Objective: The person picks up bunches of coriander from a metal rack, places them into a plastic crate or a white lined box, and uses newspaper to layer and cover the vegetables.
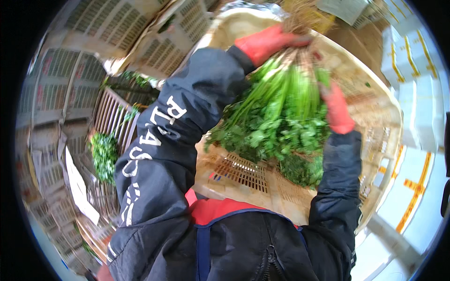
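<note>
Both my hands wear red gloves and are around a large bunch of coriander (281,102), its brown roots at the far end and its leaves towards me. My left hand (269,42) grips the stems just below the roots. Lower down, my right hand (335,105) holds the bunch's right side; motion blurs its fingers. The bunch is over a big, stained, cream plastic crate (383,102) with slotted panels. More dark leafy greens (304,170) lie in the crate, partly covered by the bunch.
White foam boxes (418,175) sealed with yellow tape stand along the right. Slotted crates (105,24) are stacked at the left and far left. Between them and my left arm are a slatted crate (112,117), a clump of greens (104,156) and a white sheet (79,191).
</note>
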`<state>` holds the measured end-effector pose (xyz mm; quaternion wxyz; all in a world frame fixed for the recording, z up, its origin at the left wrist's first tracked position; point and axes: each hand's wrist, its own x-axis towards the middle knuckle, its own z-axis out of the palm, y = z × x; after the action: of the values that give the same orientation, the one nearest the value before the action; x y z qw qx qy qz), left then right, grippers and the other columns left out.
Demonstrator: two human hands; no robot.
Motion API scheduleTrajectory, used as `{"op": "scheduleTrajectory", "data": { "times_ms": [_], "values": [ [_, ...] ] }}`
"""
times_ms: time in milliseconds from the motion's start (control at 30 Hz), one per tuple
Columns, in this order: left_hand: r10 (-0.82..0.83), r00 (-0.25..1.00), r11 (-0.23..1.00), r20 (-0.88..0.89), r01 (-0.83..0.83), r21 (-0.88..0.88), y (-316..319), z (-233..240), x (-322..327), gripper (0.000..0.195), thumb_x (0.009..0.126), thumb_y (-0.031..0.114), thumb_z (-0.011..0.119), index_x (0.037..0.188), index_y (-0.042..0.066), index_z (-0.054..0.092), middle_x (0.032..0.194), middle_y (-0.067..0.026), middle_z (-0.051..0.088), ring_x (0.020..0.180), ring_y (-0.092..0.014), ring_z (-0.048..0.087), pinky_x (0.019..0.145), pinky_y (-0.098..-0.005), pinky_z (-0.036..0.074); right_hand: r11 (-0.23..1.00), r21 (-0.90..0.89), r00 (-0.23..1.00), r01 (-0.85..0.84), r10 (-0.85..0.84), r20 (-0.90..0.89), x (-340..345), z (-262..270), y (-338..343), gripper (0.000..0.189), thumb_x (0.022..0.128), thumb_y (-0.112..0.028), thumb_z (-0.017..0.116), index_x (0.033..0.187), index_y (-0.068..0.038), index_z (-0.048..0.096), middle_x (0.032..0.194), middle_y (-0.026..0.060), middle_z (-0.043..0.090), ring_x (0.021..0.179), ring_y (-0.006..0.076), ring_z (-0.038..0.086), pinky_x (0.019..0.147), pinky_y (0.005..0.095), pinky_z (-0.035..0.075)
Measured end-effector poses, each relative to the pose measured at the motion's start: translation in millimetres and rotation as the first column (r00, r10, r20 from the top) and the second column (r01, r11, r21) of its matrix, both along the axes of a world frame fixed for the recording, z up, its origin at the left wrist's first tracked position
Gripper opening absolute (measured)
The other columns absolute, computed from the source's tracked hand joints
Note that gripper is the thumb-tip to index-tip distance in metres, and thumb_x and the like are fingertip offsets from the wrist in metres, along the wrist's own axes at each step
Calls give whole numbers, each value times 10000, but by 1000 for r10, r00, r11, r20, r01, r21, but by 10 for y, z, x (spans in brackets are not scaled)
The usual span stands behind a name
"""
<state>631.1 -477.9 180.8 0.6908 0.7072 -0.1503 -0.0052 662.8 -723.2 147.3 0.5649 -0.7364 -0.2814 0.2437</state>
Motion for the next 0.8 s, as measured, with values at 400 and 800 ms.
{"op": "scheduleTrajectory", "data": {
  "times_ms": [400, 800],
  "values": [
    [299, 841, 760, 451, -496, 420, 1833, 2120, -2140, 312, 899, 199, 511, 1112, -21, 573, 1032, -125, 647, 942, -242, 622, 857, -356, 481, 838, 272, 773, -474, 247, 585, -998, 1899, 1944, 710, 837, -346, 619, 1386, -18, 310, 1320, 153, 458, 1189, 208, 468, 1000, 325, 351],
    [812, 583, 546, 37, -737, -399, 3656, 743, -4857, 327, 888, 235, 570, 1099, -14, 558, 1019, -151, 640, 952, -242, 627, 850, -372, 514, 433, 145, 439, -890, 723, 534, -3182, 581, 5145, 1068, 665, -401, 795, 1433, -30, 151, 1393, 227, 353, 1308, 288, 331, 1065, 353, 277]
  ]
}}
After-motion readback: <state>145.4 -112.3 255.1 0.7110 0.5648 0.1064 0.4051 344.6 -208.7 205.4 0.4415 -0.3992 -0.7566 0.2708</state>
